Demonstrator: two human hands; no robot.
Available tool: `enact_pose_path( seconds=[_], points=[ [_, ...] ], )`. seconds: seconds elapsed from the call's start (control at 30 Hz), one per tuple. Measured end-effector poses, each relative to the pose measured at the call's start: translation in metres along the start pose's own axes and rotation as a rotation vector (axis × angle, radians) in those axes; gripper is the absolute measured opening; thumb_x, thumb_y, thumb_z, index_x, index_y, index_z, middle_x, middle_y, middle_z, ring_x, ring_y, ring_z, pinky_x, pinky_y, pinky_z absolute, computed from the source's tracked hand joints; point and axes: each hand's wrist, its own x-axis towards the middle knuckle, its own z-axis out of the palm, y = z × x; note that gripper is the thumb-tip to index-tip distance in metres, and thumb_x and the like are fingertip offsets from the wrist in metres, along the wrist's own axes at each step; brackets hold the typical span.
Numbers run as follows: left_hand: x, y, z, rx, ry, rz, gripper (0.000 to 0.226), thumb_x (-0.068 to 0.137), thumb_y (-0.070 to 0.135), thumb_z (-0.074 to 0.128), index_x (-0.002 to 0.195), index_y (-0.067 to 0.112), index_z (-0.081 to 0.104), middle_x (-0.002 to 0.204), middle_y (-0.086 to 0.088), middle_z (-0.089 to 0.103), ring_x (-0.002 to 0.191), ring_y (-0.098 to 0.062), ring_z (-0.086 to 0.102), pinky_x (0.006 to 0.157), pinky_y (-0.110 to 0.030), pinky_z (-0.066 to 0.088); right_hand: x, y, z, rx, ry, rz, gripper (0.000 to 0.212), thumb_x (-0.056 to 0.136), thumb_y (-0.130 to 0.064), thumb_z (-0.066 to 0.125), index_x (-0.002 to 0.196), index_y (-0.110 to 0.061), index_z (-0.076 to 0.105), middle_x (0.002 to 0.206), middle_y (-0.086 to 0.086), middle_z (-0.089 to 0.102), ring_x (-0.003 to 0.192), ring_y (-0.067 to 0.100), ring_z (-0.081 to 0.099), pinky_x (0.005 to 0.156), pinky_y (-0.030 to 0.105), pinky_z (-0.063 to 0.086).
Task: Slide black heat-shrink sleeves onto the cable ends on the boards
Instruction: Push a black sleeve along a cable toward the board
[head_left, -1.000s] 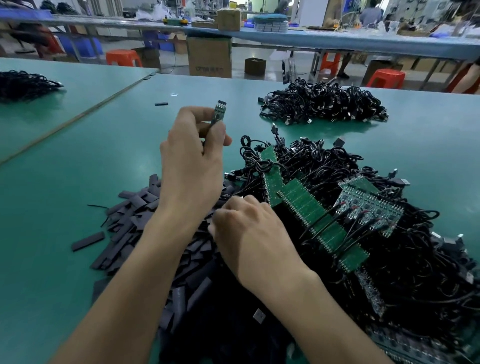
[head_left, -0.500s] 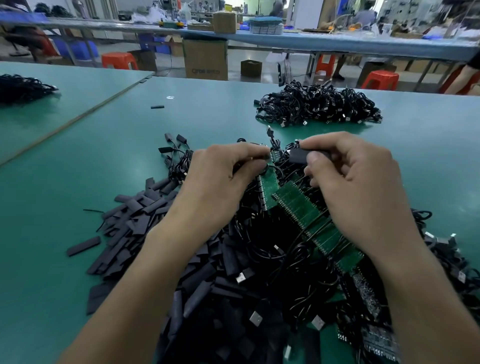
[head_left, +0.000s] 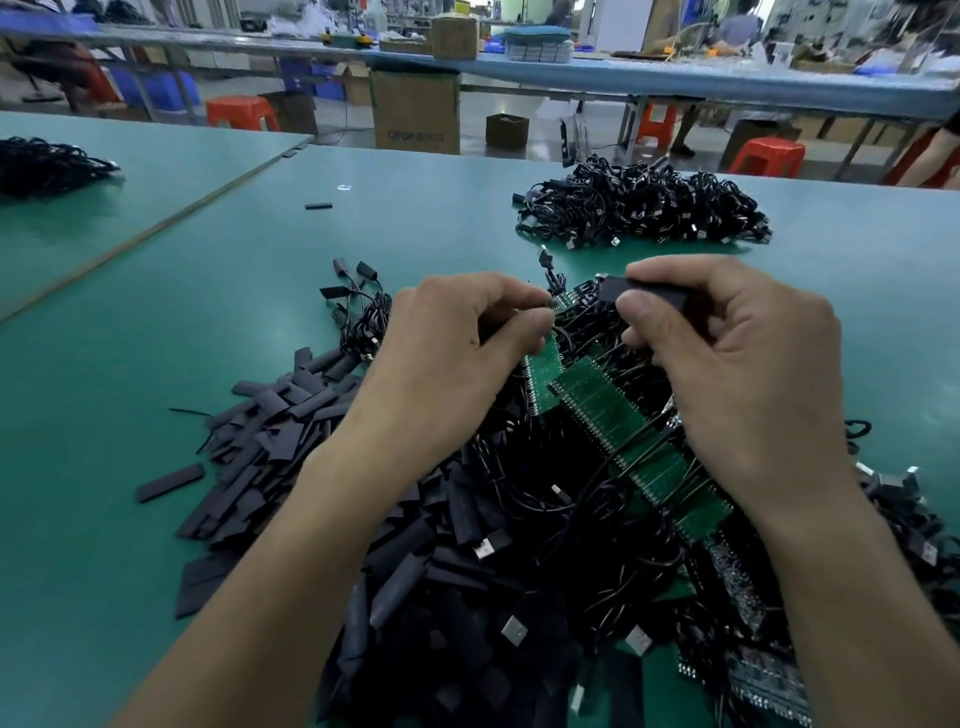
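Left hand (head_left: 457, 353) pinches small board (head_left: 565, 305). Right hand (head_left: 737, 364) pinches black sleeve (head_left: 644, 292), just beside the board at its 3 o'clock. Loose sleeves (head_left: 270, 441) heaped at 8 o'clock of the hands.

A large cardboard box (head_left: 415, 111) is set on the floor under a long blue-topped bench (head_left: 675, 78), with a small open box (head_left: 507, 130) near it. An orange plastic stool (head_left: 241, 113) is placed to the left, before blue crates (head_left: 156, 88).

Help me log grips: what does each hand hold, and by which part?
Right hand pinches a sleeve by its middle, one end free. Left hand pinches a small board by its near end.
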Motion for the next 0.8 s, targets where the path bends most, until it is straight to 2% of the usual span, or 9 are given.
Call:
enact_pose_path(
  seconds=[0.23, 0.4, 0.53, 0.7, 0.8],
  points=[
    [-0.0011, 0.0018, 0.001, -0.026, -0.003, 0.019, 0.012, 0.092, 0.027, 0.071, 0.103, 0.027, 0.075, 0.075, 0.021, 0.072, 0.073, 0.007, 0.067, 0.065, -0.009, 0.051, -0.0005, 0.0028, 0.0048, 0.033, 0.018, -0.028, 0.013, 0.092, -0.028, 0.07, 0.104, -0.032, 0.066, 0.081, -0.02, 0.069, 0.073, -0.001, 0.07, 0.067, 0.018, 0.057],
    [-0.0015, 0.0047, 0.0015, -0.058, -0.011, 0.022, 0.011, 0.092, 0.026, 0.071, 0.094, 0.037, 0.07, 0.075, 0.02, 0.072, 0.066, 0.0, 0.068, 0.059, -0.012, 0.052, -0.0014, 0.0038, 0.0072, 0.014, 0.014, -0.05, 0.015, 0.093, -0.024, 0.07, 0.103, -0.033, 0.066, 0.08, -0.02, 0.069, 0.073, 0.0, 0.07, 0.068, 0.021, 0.058],
    [-0.0022, 0.0056, 0.0025, -0.084, -0.027, 0.017, 0.008, 0.093, 0.026, 0.07, 0.099, 0.029, 0.074, 0.076, 0.021, 0.072, 0.053, 0.006, 0.057, 0.05, -0.006, 0.039, -0.0019, 0.0033, 0.0082, 0.012, 0.02, -0.053, 0.015, 0.092, -0.026, 0.071, 0.103, -0.034, 0.066, 0.083, -0.019, 0.071, 0.074, 0.003, 0.071, 0.069, 0.028, 0.06],
    [-0.0016, 0.0046, -0.0003, -0.108, -0.052, 0.028, 0.01, 0.093, 0.027, 0.069, 0.098, 0.035, 0.071, 0.078, 0.019, 0.073, 0.056, 0.003, 0.059, 0.051, -0.012, 0.045, -0.0013, 0.0002, 0.0087, 0.001, 0.012, -0.091, 0.023, 0.09, -0.028, 0.072, 0.101, -0.045, 0.061, 0.087, -0.026, 0.068, 0.077, 0.0, 0.07, 0.07, 0.026, 0.06],
    [-0.0008, 0.0028, -0.0027, -0.109, -0.074, 0.036, 0.013, 0.094, 0.028, 0.068, 0.098, 0.04, 0.069, 0.08, 0.018, 0.073, 0.069, -0.01, 0.068, 0.062, -0.027, 0.058, -0.0006, 0.0002, 0.0071, 0.03, -0.022, -0.101, 0.028, 0.089, -0.027, 0.073, 0.098, -0.05, 0.06, 0.085, -0.029, 0.067, 0.077, -0.001, 0.071, 0.07, 0.021, 0.059]
  ],
)
